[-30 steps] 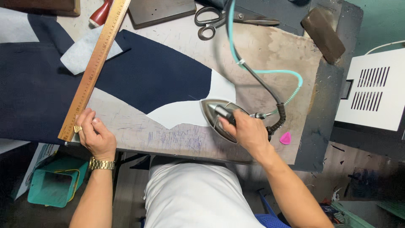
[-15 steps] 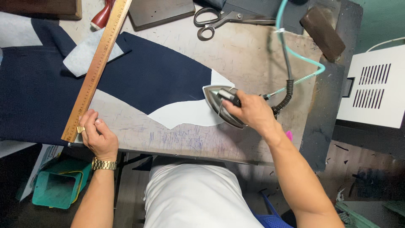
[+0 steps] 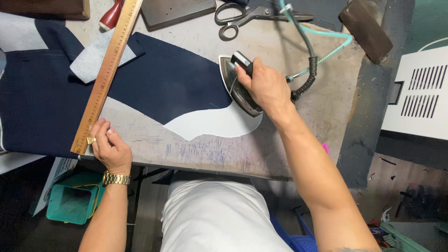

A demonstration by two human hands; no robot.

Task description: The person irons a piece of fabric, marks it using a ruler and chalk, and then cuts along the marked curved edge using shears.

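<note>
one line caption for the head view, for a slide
Right hand grips iron on navy fabric; left hand rests by wooden ruler.

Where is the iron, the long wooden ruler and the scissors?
iron (image 3: 232,74), head view, on its metal side near the tip.
wooden ruler (image 3: 108,70), head view, on the middle of its length.
scissors (image 3: 247,16), head view, where the handles join the blades.

Iron (image 3: 238,84) pushed forward — onto navy cloth (image 3: 172,79).
</note>
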